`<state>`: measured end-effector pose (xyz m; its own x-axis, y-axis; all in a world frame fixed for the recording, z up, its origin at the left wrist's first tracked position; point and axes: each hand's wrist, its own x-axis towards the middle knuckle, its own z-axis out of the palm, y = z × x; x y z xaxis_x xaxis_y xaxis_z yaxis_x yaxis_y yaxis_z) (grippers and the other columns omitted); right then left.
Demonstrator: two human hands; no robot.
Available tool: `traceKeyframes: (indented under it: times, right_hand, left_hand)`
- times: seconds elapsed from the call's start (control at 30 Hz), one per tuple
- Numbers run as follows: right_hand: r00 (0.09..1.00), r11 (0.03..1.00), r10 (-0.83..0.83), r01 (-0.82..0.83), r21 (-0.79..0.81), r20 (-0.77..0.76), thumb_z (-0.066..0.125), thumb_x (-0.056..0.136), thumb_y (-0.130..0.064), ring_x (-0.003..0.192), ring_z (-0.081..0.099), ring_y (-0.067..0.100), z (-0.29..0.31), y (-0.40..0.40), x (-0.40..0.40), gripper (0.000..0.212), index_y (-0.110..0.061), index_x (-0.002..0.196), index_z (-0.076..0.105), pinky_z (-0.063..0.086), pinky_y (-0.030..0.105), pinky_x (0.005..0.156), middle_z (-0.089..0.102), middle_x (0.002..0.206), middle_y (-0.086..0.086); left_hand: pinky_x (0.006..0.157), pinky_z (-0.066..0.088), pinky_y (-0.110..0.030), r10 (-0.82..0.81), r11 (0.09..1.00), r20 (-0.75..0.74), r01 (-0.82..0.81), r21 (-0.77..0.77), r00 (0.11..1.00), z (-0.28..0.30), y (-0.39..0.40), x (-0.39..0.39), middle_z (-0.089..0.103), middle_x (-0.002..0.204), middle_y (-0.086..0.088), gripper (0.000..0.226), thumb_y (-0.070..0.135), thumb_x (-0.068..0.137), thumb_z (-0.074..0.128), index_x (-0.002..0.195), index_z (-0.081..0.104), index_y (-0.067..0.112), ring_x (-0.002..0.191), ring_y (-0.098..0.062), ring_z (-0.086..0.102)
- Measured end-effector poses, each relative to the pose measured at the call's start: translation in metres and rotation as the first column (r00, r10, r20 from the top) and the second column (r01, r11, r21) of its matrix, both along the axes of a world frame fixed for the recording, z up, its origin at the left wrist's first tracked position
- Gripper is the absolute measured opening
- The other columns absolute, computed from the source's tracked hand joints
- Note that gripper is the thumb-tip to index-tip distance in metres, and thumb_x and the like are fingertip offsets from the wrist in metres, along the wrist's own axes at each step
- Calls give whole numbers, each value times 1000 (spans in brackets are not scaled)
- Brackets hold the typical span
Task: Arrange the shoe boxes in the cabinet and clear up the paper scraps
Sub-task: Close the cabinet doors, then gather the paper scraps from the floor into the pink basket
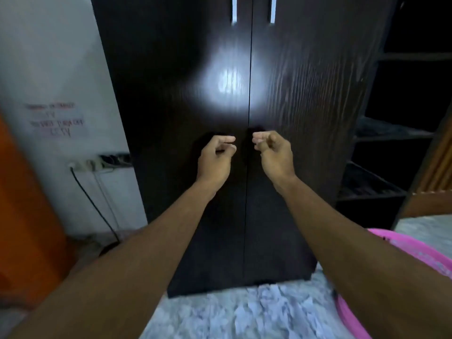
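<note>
Two doors on the cabinet shut, dead ahead. Left hand and right hand curled at the centre seam, holding nothing visible. Doors look stiff, glossy; likely better pulled by handles higher up. No shoe boxes in view.

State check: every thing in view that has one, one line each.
Cabinet doors: both closed, meeting at the centre seam.
Left hand: fingers curled, near the seam, holding nothing visible.
Right hand: same, on its side of the seam.
Power plug: plugged into the wall strip.
</note>
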<state>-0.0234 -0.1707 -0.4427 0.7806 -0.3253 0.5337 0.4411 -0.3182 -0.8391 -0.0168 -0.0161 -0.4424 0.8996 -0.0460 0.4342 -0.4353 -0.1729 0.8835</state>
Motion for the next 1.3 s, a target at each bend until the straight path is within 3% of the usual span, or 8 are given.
traceKeyframes:
  times: [0.37,0.47,0.53,0.67,0.77,0.87,1.07,1.3]
  right_hand:
    - [857,866,13,-268,-423,-515,67,95,-11,93,71,12,-222,8,-81,13,-18,103,76,56,28,91,75,97,-5]
    - [805,846,6,-320,-427,-593,69,94,-9,88,69,12,-255,2,-98,13,-13,103,76,50,10,83,75,96,-2]
    - [772,845,-15,-330,-421,-636,69,94,-7,84,66,9,-286,-9,-112,13,-12,103,76,45,3,75,72,92,-5]
    - [699,845,-55,-348,-407,-713,68,93,-5,85,67,15,-359,-37,-138,13,-12,101,75,45,12,76,70,89,-8]
    - [622,837,-107,-365,-408,-776,70,94,-12,99,68,23,-411,-65,-150,14,-14,108,73,44,17,78,71,107,4]
    - [561,852,-244,-265,-452,-791,76,90,-21,119,60,35,-462,-96,-150,36,-12,125,67,42,30,95,65,124,19]
    - [293,882,-469,101,-461,-833,70,80,-69,151,18,46,-534,-140,-116,98,-29,158,26,30,66,116,19,163,22]
    - [308,923,-369,8,-385,-877,56,68,-93,156,5,45,-582,-147,-23,114,-47,160,7,17,71,120,4,171,18]
  left_hand:
    - [91,55,-36,-1,985,-481,85,153,877,-237,54,-59,72,110,-1,15,19,100,62,110,72,23,105,-22,69]
    - [91,55,-33,48,965,-520,95,245,853,-285,57,-65,72,106,1,14,20,97,65,108,74,21,101,-20,69]
    - [80,54,-24,63,939,-571,145,311,818,-323,51,-70,73,104,0,16,20,96,67,109,75,18,95,-16,67]
    - [53,45,-17,36,886,-715,309,346,698,-398,34,-84,71,98,-3,15,22,94,69,107,73,17,85,-19,63]
    - [81,52,-28,118,841,-719,316,439,685,-457,33,-97,60,127,-12,29,29,92,70,119,66,21,107,-27,64]
    - [109,45,-45,329,782,-601,146,606,728,-505,48,-113,41,148,-9,54,43,89,72,137,55,27,137,-32,44]
    - [119,20,-69,657,648,-443,-158,745,610,-583,102,-126,17,169,-13,86,69,85,63,158,30,36,157,-35,13]
    - [126,12,-59,528,638,-350,-90,764,774,-618,95,-57,11,172,-14,93,75,84,52,162,21,36,159,-36,8]
